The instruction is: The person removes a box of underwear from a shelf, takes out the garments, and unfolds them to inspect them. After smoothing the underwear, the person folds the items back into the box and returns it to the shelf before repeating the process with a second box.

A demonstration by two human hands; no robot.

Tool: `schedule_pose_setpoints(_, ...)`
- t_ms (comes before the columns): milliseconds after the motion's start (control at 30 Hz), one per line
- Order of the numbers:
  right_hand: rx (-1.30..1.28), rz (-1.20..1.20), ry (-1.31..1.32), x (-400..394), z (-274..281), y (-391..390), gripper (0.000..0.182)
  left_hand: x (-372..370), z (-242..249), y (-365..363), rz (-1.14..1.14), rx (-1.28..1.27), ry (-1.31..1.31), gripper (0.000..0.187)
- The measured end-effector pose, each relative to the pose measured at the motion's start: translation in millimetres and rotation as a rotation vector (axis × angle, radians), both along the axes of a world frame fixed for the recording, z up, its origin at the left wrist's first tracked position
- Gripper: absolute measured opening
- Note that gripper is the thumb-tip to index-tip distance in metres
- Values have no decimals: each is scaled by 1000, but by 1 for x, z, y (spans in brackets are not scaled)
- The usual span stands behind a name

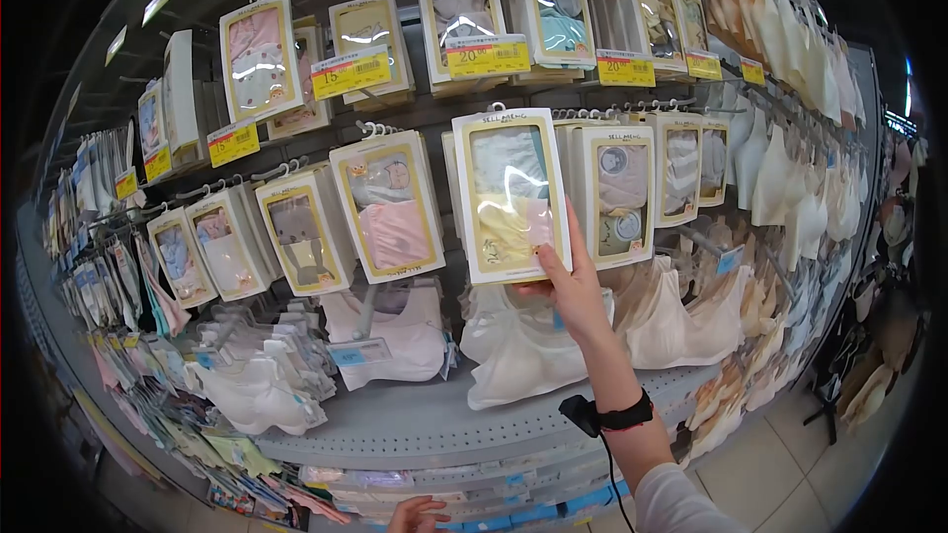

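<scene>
My right hand (pixel 568 276) grips the lower right corner of a white and yellow windowed underwear box (pixel 512 195), with the thumb on its front and the fingers behind. Folded pale green, yellow and pink fabric shows through the glossy window. The box stands upright in front of the middle row of hanging boxes; whether its hanger still touches a hook is hidden. Low at the bottom edge, my left hand (pixel 420 514) is partly in view, its fingers loosely bent and apart, with nothing seen in it.
Similar boxes hang beside it, such as a grey and pink one (pixel 388 205) and a beige one (pixel 622 197). Yellow price tags (pixel 487 55) line the upper hooks. White bras (pixel 538 345) hang below, above a grey perforated shelf (pixel 415 434). A black wrist strap (pixel 624 415) trails a cable.
</scene>
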State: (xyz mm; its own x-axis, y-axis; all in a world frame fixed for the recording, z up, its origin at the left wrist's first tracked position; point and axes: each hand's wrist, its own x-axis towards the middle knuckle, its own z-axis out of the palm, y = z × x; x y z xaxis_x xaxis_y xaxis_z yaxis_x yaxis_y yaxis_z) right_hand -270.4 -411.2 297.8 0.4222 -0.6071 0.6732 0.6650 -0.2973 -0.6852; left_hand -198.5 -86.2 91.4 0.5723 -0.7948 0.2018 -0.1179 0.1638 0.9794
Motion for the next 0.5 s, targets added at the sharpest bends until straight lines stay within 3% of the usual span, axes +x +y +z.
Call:
schedule_pose_setpoints(333, 26, 99, 70, -7, 1, -21, 65, 21, 0, -7, -118, 14, -20, 33)
schedule_pose_setpoints(367, 18, 102, 66, -7, 0, -23, 66, 29, 4, -12, -137, 37, -108, 35)
schedule_pose_setpoints(467, -5, 96, 80, -8, 1, -27, 68, 47, 33, -29, -199, 112, -356, 41)
schedule_pose_setpoints(500, -23, 94, 87, -7, 0, -26, 69, 49, 74, -40, -70, 136, -343, 32)
